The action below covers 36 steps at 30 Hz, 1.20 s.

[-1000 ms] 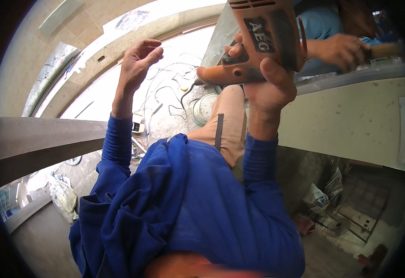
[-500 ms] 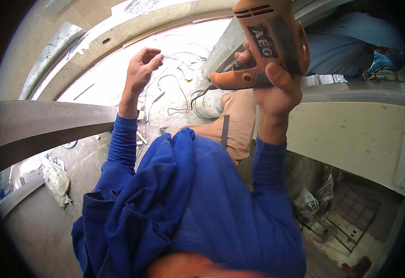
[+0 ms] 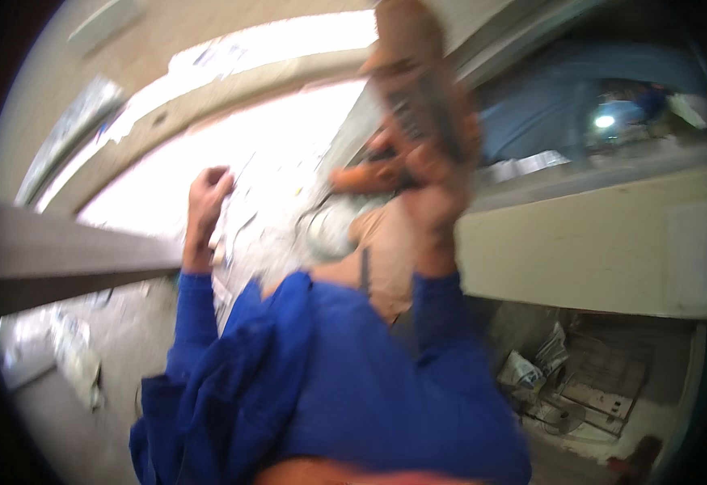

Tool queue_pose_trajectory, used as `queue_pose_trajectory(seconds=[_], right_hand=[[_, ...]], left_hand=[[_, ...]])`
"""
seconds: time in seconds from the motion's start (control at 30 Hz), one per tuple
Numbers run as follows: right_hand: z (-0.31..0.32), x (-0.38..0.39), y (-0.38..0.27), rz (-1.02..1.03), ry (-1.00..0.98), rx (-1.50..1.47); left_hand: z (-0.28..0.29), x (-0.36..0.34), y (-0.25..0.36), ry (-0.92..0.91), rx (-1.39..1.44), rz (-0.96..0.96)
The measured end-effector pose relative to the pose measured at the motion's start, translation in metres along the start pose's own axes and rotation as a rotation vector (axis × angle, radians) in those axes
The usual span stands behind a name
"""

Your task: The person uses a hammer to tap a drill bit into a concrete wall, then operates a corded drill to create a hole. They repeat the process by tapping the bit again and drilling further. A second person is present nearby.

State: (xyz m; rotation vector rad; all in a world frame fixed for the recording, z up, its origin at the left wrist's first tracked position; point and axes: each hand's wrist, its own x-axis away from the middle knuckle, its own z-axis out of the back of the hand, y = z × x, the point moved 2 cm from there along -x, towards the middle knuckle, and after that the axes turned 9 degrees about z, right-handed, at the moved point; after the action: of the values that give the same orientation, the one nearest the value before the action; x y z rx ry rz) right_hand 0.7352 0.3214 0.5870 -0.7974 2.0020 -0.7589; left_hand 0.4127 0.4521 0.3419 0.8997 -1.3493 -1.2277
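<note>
My right hand [image 3: 436, 187] is wrapped around the handle of an orange and black power drill [image 3: 416, 85], raised on the right side of the view. The drill's upper end runs toward the top edge, and its front tip cannot be made out. A dark cord [image 3: 311, 212] hangs from the handle end. Off to the left, my left hand [image 3: 205, 198] is up in the air with its fingers curled in and nothing visible in them. Motion smears both hands and the drill.
A grey beam [image 3: 86, 250] juts in from the left. Pale panelling [image 3: 588, 242] stands at the right, below a ledge. Crumpled bags [image 3: 521, 370] and a wire rack [image 3: 604, 364] lie at lower right. A whitish bucket-like container [image 3: 331, 230] sits by my leg; another bag [image 3: 77, 360] lies lower left.
The drill and my right hand have shifted left and slightly down in the view. My left hand also appears lower and further left, with its fingers curled tighter. The whole view has turned and blurred.
</note>
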Motion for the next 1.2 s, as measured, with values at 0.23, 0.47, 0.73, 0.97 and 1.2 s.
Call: queue_pose_trajectory(seconds=[0.23,0.47,0.73,0.97,1.2], right_hand=[[-0.014,-0.023,-0.056,0.131,-0.087,-0.038],[0.012,-0.071,-0.119,0.347,-0.159,-0.114],[0.041,-0.103,-0.168,0.528,-0.086,0.002],[0.058,-0.112,-0.169,0.566,-0.068,-0.014],[0.064,-0.128,-0.176,0.636,-0.025,0.015]], left_hand=[[-0.091,-0.046,0.098,-0.07,0.057,-0.198],[-0.19,-0.049,0.29,-0.179,-0.022,-0.711],[-0.294,-0.073,0.494,-0.03,-0.171,-1.311],[-0.355,-0.121,0.603,0.062,-0.157,-1.215],[-0.381,-0.118,0.668,0.152,-0.212,-1.134]])
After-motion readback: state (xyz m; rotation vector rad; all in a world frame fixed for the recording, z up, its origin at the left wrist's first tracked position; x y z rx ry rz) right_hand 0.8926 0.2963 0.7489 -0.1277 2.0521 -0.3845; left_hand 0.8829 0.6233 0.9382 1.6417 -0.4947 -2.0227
